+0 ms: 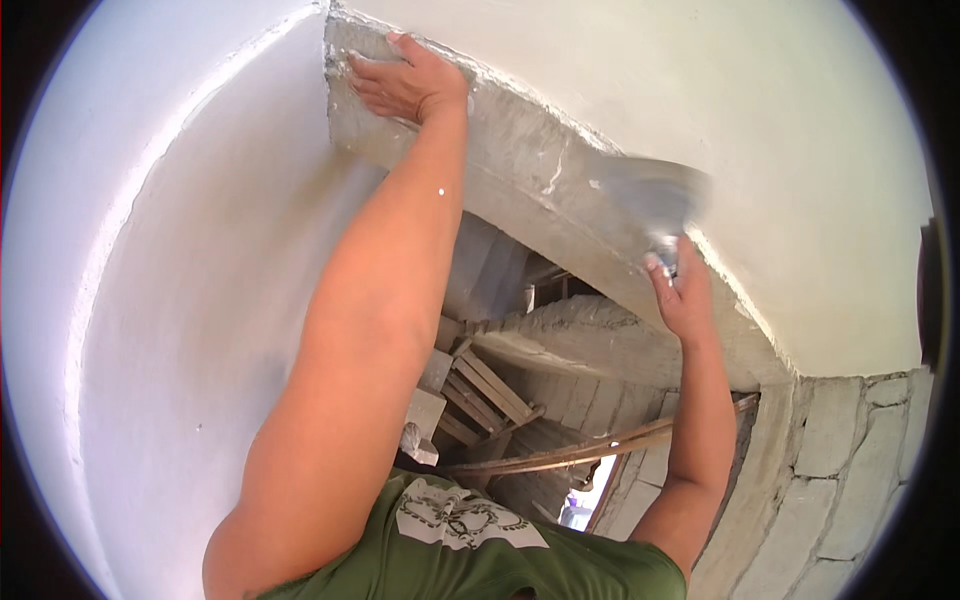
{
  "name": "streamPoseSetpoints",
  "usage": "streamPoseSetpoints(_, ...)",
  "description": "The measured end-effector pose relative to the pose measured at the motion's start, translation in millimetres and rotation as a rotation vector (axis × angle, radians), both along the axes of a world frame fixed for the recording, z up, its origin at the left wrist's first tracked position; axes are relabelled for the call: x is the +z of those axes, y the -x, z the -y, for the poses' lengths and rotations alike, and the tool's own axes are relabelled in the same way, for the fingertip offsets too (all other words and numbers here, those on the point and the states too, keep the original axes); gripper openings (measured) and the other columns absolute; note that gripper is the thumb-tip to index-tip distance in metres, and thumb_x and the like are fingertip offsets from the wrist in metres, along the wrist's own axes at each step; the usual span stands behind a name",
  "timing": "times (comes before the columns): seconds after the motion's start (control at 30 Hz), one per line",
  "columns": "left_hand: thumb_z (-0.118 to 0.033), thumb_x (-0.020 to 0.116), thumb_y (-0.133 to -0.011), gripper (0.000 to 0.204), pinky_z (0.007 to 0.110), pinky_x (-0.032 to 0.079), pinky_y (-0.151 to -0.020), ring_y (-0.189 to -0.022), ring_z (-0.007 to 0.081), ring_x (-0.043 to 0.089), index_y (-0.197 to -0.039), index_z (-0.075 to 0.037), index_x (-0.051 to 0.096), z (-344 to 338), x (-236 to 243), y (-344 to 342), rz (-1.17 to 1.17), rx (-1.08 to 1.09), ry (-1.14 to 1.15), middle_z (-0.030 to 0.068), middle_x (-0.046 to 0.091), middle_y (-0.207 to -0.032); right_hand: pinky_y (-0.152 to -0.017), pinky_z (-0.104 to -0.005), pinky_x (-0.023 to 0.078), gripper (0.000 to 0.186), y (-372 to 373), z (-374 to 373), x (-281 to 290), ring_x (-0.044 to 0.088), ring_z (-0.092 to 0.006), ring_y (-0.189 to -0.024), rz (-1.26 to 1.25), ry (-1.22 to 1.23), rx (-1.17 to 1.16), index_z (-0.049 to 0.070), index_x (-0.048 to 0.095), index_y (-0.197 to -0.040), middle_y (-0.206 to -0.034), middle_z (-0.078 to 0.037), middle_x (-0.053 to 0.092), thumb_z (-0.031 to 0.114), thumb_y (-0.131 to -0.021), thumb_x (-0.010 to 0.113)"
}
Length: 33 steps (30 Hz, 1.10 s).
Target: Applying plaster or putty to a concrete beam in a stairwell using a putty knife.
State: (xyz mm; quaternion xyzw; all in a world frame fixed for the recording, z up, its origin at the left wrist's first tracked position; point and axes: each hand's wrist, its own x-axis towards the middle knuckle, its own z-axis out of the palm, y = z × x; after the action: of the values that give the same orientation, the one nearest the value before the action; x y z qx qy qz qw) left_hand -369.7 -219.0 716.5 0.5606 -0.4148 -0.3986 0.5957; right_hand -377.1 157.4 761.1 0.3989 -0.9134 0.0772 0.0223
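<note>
My left hand (410, 82) lies against the bare grey concrete beam (520, 130) at the upper left, fingers stretched out and nothing in them. A little plaster shows on its fingertips, and a white speck sits on the forearm. Over to the right, my right hand (685, 295) is closed round the handle of a wide putty knife (655, 190). Motion smears the grey blade, which overlaps the beam's edge by the smooth pale plaster (800, 150); whether it touches cannot be made out.
A smooth white wall (210, 300) curves down the left. Grey block masonry (840, 470) stands at the lower right. Below the beam are a wooden pallet-like frame (490, 390), a long thin wooden pole (590, 452) and a rough concrete ledge (580, 335).
</note>
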Motion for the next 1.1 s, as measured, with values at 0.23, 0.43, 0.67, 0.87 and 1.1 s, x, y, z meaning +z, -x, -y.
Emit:
streamPoseSetpoints(0.23,-0.043,0.043,-0.093,0.067,0.051,0.021,-0.108,-0.133,0.0388,0.029,-0.14,0.002,0.028,2.9,-5.3,1.8,0.008,0.016,0.016,0.0241,0.031,-0.144,-0.074,-0.0445,0.048,0.041,9.8,-8.4,-4.1,0.062,-0.0409,-0.083,0.11,-0.172,-0.002,0.001,0.056,-0.112,-0.09,-0.022,0.065,0.035,-0.09,0.058)
streamPoseSetpoints(0.43,-0.043,0.044,-0.092,0.067,0.05,0.023,-0.107,-0.131,0.0383,0.032,-0.138,0.003,0.03,1.3,-4.3,5.4,0.016,0.028,0.005,0.0238,0.034,-0.141,-0.074,-0.0438,0.049,0.043,0.4,-13.9,-36.2,0.062,-0.042,-0.082,0.1,0.298,-0.057,0.0,0.055,-0.112,-0.09,-0.021,0.066,0.036,-0.09,0.059)
streamPoseSetpoints(0.67,-0.043,0.045,-0.092,0.066,0.05,0.023,-0.107,-0.13,0.0377,0.032,-0.138,0.003,0.031,2.1,-8.6,3.1,0.051,0.009,-0.027,0.0235,0.035,-0.141,-0.075,-0.0418,0.048,0.032,-3.7,-15.4,-54.7,0.063,-0.0361,-0.087,0.205,0.053,0.027,0.003,0.057,-0.105,-0.094,-0.019,0.065,0.03,-0.09,0.061)
streamPoseSetpoints(0.87,-0.043,0.046,-0.092,0.067,0.05,0.024,-0.106,-0.128,0.0381,0.033,-0.138,0.003,0.03,3.6,-5.4,5.7,0.013,0.028,0.001,0.0234,0.035,-0.141,-0.073,-0.0406,0.047,0.029,8.0,-11.5,-74.4,0.063,-0.031,-0.084,0.145,-0.022,0.004,0.006,0.057,-0.107,-0.089,-0.015,0.064,0.029,-0.089,0.062)
streamPoseSetpoints(1.1,-0.042,0.044,-0.093,0.065,0.05,0.024,-0.106,-0.128,0.0377,0.034,-0.137,0.004,0.03,4.8,-2.7,3.2,0.049,0.024,0.008,0.0241,0.036,-0.138,-0.072,-0.0447,0.049,0.033,-16.7,-23.5,-52.3,0.063,-0.0363,-0.083,0.248,0.617,-0.079,0.008,0.057,-0.105,-0.087,-0.018,0.065,0.036,-0.089,0.06)
